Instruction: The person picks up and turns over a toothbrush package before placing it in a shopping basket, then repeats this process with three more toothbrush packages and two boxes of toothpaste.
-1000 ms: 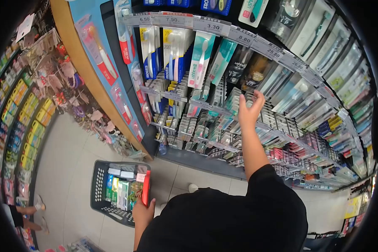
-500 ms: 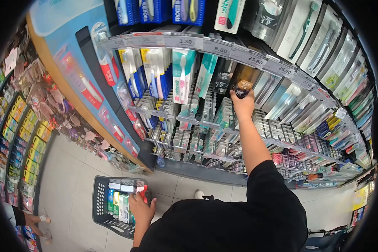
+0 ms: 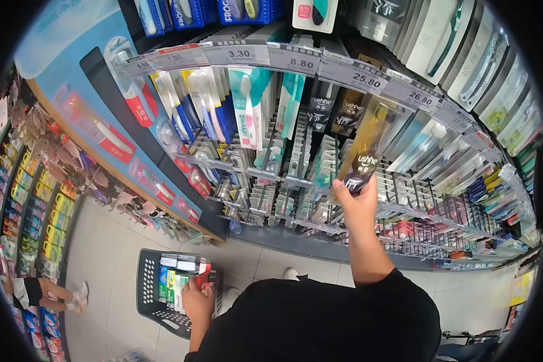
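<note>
My right hand (image 3: 361, 205) is closed around the lower end of a toothbrush package (image 3: 367, 158), clear and gold above with a dark "ushne" label below. The package tilts in front of the rack, apart from the similar dark packs (image 3: 347, 112) still hanging behind it. Lower left, my left hand (image 3: 197, 300) has its fingers curled at the right side of a dark grey shopping basket (image 3: 149, 283), by a red part that looks like its handle; the exact grip is partly hidden. Toothpaste-like boxes (image 3: 174, 286) lie in the basket.
Hanging toothbrush packs (image 3: 247, 108) fill the curved rack, with a price-tag rail (image 3: 295, 59) across it. A blue display panel (image 3: 72, 48) stands at left. Another person (image 3: 42, 292) is by the left shelves. Tiled floor (image 3: 108, 241) lies below.
My right hand has drawn the toothbrush package off the rack, down and toward me. The left hand stays at the basket, its fingers more curled. The other person has come further into view.
</note>
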`<state>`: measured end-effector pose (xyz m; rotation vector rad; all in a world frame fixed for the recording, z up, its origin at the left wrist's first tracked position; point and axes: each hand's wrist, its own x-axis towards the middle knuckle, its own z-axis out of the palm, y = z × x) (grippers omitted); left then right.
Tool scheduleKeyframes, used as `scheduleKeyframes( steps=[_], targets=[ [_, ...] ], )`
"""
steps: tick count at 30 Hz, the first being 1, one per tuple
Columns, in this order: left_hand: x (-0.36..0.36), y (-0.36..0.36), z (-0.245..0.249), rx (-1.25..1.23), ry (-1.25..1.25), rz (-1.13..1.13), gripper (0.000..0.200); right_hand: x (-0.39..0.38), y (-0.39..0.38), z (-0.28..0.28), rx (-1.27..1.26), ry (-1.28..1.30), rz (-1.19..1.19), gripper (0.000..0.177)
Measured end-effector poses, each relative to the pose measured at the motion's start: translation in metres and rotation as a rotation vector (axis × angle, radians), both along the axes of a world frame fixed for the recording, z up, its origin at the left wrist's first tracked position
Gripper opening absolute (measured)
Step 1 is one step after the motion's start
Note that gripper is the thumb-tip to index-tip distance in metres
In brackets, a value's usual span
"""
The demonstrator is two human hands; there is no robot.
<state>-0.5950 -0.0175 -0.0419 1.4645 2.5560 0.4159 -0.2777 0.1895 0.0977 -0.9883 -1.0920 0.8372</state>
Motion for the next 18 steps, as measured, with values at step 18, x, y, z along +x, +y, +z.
scheduleKeyframes(
  steps=[18],
  targets=[
    [-0.031,0.009,0.014,0.173,-0.202,-0.307,0.076,-0.052,-0.068,-0.002,-0.085,0.430,0.144,0.025]
  ],
)
